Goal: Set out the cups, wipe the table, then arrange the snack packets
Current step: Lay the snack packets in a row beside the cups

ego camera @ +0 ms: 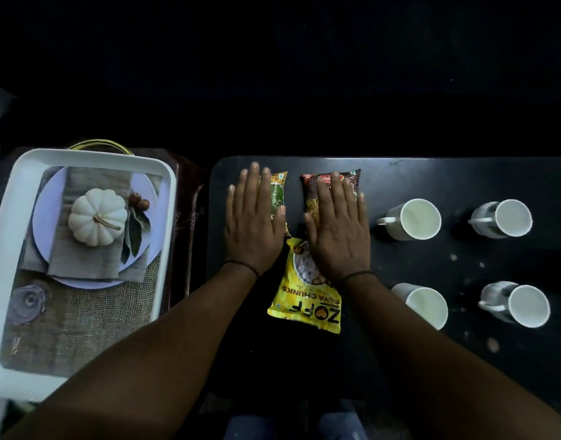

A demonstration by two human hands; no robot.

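Looking down from the head view, a black worktop (431, 173) with rounded corners is seen against a very dark room; nothing beyond its far edge can be made out. Pale specks and smudges are noted on its surface near the cups.

Left hand (253, 223): laid flat, palm down, fingers spread, over a green-and-yellow packet (277, 192) of which only the right strip shows. Right hand (336, 230): likewise flat and open, pressed on a brown-and-red packet (328, 182) and overlapping the top of a yellow soya chunks packet (304, 300). The yellow packet lies nearer the person, between the two wrists, its print upside down to the camera. A thin dark band is seen on each wrist.

Four white cups are set in a two-by-two block on the right of the worktop, all upright and well apart: far left cup (412, 219), far right cup (504, 219), near left cup (425, 304), near right cup (520, 304).

To the left, just beside the worktop, a white tray (92, 157) is recorded on a brown stand. Its base bears a printed picture of a white pumpkin, a plate and burlap cloth.
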